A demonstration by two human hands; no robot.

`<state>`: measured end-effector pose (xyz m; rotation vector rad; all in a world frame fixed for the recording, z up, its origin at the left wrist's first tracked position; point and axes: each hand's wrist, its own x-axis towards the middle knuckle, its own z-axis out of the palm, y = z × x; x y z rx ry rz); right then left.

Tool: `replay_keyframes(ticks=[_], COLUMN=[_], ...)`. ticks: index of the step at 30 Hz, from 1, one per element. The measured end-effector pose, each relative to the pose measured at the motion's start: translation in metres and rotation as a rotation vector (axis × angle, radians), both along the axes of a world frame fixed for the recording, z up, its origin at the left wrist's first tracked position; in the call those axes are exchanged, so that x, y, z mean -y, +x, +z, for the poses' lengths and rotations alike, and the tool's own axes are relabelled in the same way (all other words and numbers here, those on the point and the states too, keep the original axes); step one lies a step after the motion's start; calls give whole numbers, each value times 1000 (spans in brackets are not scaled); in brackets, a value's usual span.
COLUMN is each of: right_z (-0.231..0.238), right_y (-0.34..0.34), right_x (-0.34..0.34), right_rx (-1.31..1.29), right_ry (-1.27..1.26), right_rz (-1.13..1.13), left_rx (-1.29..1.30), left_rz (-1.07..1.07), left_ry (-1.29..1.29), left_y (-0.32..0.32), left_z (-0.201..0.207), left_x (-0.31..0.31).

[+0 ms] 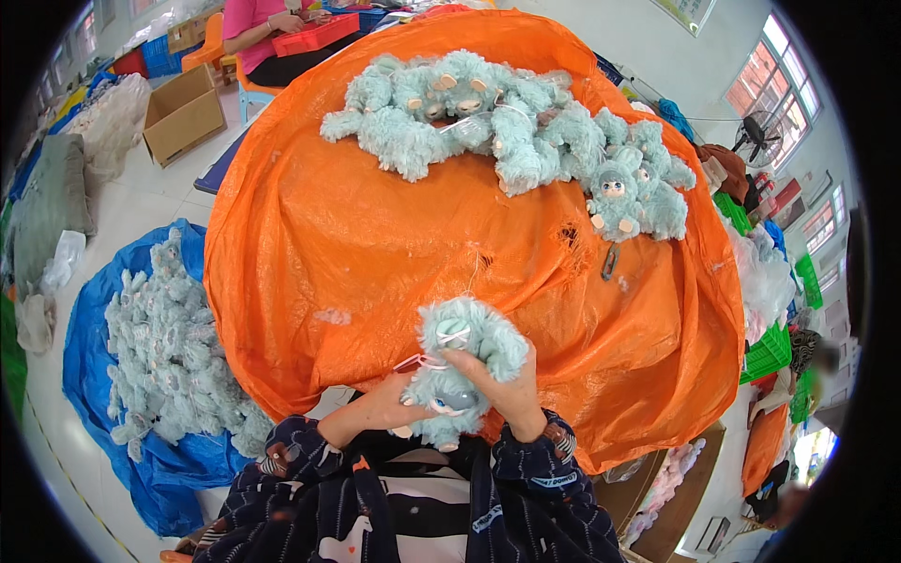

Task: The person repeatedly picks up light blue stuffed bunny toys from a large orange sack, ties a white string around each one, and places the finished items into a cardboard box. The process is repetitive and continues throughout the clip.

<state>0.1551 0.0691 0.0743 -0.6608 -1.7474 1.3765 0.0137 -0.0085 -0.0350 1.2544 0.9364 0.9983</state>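
Toy: where is it?

– At 6 o'clock on the orange sheet, held up near the wearer's chest. It's pale teal and fluffy, with its face end toward 6.

– And the hands?

– Both grip it. The left hand holds the face end from about 8 o'clock, and the right hand clasps the fur from about 4, its thumb across the front.

– Any ties?

– A white band crosses the end toward 12.

– What else lies on the sheet?

– A row of similar toys, curving from 11 round to 2. A small grey tool lies just below the row's right end; I can't tell its kind.

– Beyond that?

– More toys heaped on a blue sheet at 8, a carton at 10, and another person with a red tray at 11.
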Motion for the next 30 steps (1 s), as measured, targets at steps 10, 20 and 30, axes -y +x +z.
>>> replay_keyframes(ticks=[10, 20, 30], right_z=[-19, -18, -24], right_y=[1, 11, 25], right_x=[-5, -4, -18], right_rx=[59, 142, -326], right_ry=[132, 293, -302], right_rz=[-152, -148, -174], left_rx=[-91, 82, -32], left_rz=[-7, -44, 414], left_ry=[35, 34, 486], left_y=[-1, 0, -20], left_z=[-2, -4, 11], left_x=[0, 5, 18])
